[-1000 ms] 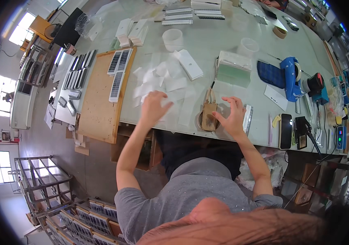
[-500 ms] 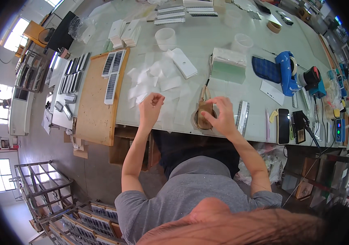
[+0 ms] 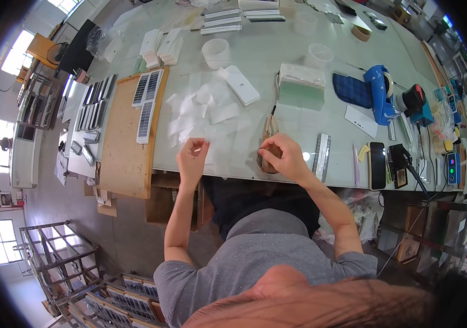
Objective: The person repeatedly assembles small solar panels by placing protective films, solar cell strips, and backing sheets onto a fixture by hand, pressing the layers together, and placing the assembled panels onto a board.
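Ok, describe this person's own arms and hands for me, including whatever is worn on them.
The left hand and right hand are bare, without gloves. No watch or bracelet shows at either wrist. The forearms are uncovered; short grey sleeves end near the elbows, matching the light-speckled grey top.

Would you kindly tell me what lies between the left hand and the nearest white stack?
Loose, overlapping whitish sheets lie between the left hand and the white stack, as the head view shows.
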A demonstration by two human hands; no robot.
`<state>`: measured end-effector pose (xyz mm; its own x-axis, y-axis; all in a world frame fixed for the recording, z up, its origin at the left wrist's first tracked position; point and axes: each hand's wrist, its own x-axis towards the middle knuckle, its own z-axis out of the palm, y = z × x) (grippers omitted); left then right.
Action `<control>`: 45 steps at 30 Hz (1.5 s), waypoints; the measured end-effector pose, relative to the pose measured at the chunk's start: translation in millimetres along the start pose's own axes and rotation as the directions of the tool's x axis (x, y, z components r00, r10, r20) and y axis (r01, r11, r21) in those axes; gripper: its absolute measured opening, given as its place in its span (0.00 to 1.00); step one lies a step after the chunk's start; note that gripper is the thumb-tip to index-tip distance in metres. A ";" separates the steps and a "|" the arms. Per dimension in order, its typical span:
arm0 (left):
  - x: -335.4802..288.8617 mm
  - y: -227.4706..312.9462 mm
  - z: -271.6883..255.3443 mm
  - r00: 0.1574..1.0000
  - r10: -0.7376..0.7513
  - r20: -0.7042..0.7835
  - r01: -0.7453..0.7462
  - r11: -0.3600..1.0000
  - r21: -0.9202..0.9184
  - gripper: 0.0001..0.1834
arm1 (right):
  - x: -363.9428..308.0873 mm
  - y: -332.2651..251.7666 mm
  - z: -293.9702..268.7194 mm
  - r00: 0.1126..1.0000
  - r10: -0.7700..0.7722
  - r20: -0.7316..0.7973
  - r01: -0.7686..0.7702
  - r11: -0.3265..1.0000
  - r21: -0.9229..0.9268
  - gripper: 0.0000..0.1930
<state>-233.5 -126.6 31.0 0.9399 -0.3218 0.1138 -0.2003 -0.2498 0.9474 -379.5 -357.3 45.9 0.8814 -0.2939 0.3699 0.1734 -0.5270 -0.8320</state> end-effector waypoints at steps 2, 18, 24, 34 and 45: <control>-10.1 31.6 18.8 1.000 -0.011 -0.006 0.010 0.998 -0.057 0.06 | 5.7 -11.3 7.3 0.982 0.149 0.117 -0.165 0.977 0.135 0.09; -48.8 63.1 57.4 0.946 0.087 0.313 0.058 0.903 -0.426 0.16 | 9.0 -12.7 11.6 0.937 0.238 0.255 -0.349 0.643 0.682 0.04; -45.3 56.2 61.3 0.945 0.006 0.328 0.159 0.867 -0.472 0.16 | 5.8 -10.2 10.0 0.930 0.260 0.259 -0.367 0.680 0.635 0.03; -45.2 59.1 60.1 0.934 -0.022 0.356 0.193 0.869 -0.455 0.15 | 4.9 -9.3 8.5 0.912 0.295 0.286 -0.410 0.594 0.692 0.03; -29.7 45.3 61.3 0.960 -0.129 0.248 0.227 0.879 -0.420 0.08 | -9.9 -16.8 -1.0 0.881 0.216 0.421 -0.429 0.740 0.519 0.01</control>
<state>-287.4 -184.3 52.3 0.8596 -0.5035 -0.0876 0.1537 0.0913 0.9839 -391.6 -346.3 56.7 0.9989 -0.0370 -0.0278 -0.0220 0.1498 -0.9885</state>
